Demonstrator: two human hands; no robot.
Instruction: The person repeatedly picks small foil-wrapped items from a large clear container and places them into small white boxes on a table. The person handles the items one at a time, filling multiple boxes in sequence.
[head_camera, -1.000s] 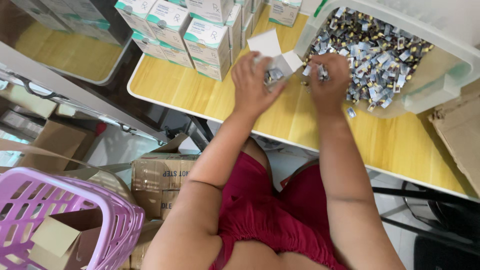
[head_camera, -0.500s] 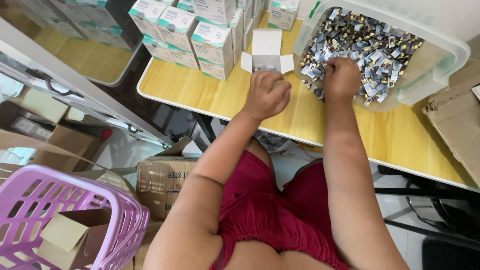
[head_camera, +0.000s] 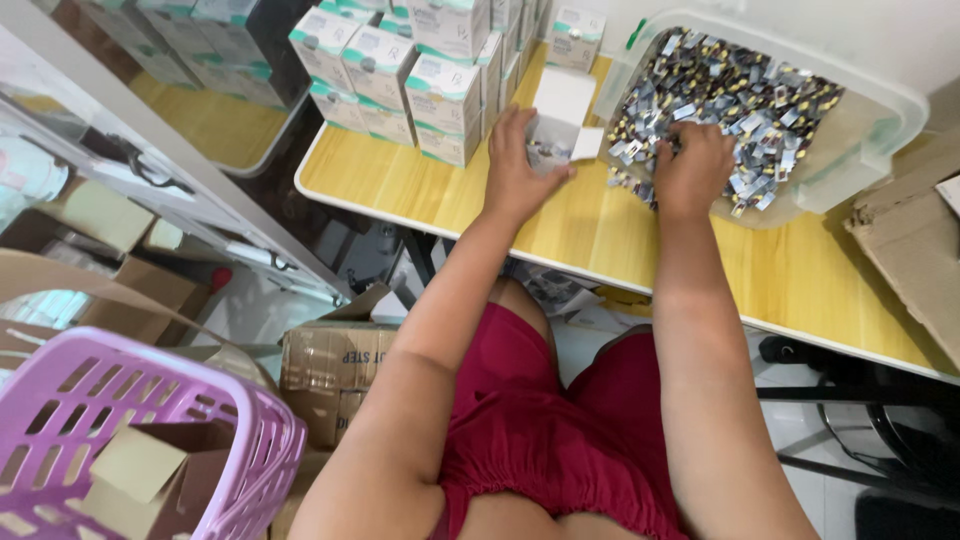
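A light wooden table (head_camera: 520, 215) with a white edge. On its far left corner stand stacked white and teal boxes (head_camera: 420, 70). Just right of them, one small open white box (head_camera: 556, 125) sits on the wood. On the far right rests a clear plastic tub (head_camera: 870, 150) full of small metal pieces (head_camera: 740, 95). A flat piece of cardboard (head_camera: 910, 260) overlaps the right edge.
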